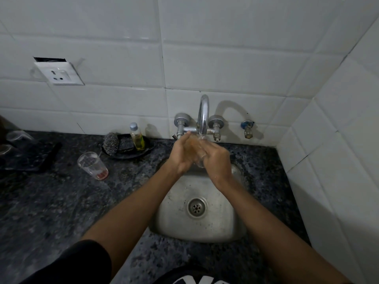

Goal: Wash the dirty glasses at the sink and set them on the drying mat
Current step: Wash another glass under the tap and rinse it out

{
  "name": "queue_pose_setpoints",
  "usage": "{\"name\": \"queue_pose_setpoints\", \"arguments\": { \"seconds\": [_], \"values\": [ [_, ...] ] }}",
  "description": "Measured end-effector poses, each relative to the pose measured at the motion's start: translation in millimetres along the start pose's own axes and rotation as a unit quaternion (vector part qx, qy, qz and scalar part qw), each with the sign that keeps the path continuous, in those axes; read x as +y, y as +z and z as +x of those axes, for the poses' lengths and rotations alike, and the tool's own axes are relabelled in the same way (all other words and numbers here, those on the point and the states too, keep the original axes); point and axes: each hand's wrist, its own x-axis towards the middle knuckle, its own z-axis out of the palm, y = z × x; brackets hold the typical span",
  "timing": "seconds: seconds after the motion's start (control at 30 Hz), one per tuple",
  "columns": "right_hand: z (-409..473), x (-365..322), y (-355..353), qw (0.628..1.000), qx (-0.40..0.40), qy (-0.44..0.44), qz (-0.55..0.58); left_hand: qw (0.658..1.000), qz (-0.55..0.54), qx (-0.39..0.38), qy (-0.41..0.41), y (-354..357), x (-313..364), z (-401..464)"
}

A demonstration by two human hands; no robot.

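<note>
Both my hands are over the steel sink, right under the tap spout. Between them is a clear glass, mostly hidden by my fingers. My right hand grips it from the right. My left hand lies against its left side with fingers stretched toward the spout. Water seems to run onto the glass. A second clear glass with red residue at its bottom stands on the counter to the left. A dark drying mat lies at the far left with clear glasses on it.
A black dish behind the dirty glass holds a steel scrubber, a sponge and a bottle of yellow soap. A small valve sticks out of the tiled wall to the right of the tap. White tiled walls close the back and right.
</note>
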Motion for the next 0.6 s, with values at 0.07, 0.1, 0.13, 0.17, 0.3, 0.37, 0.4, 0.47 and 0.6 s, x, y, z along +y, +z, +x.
{"name": "queue_pose_setpoints", "arguments": {
  "seconds": [0.07, 0.1, 0.13, 0.17, 0.3, 0.37, 0.4, 0.47, 0.6],
  "values": [
    [-3.1, 2.4, -0.6, 0.993, -0.046, -0.098, -0.045, 1.0, -0.009, -0.004, -0.011, -1.3, -1.7, 1.5],
    [-4.7, 4.8, -1.3, 0.985, -0.051, -0.146, -0.076, 1.0, 0.012, -0.003, -0.016, -0.7, -2.4, 3.7],
    [-5.4, 6.8, -2.0, 0.982, -0.041, -0.163, -0.086, 0.999, 0.046, 0.007, -0.016, -0.1, -2.4, 5.2],
    [-6.3, 6.4, -1.9, 0.986, -0.025, -0.144, -0.077, 0.997, 0.073, 0.021, -0.014, -1.7, -1.6, 8.9],
    [-3.8, 2.3, 2.7, 1.0, 0.027, 0.007, -0.005, 0.994, 0.083, 0.063, 0.013, -9.7, -5.1, 13.6],
    [-0.8, 3.5, 2.2, 1.0, 0.02, 0.006, -0.022, 0.997, 0.073, 0.033, 0.014, -8.0, -8.3, 7.4],
    [-1.0, 4.0, 1.7, 0.998, 0.012, -0.028, -0.047, 0.998, 0.065, 0.023, 0.001, -6.6, -9.6, 7.0],
    [-4.7, 7.6, 0.2, 0.987, -0.012, -0.121, -0.102, 0.995, 0.093, 0.034, -0.018, -3.7, -9.5, 7.1],
    [-5.5, 9.6, -0.5, 0.995, -0.007, -0.074, -0.073, 0.987, 0.127, 0.097, -0.005, -10.6, -6.9, 17.6]
  ]
}}
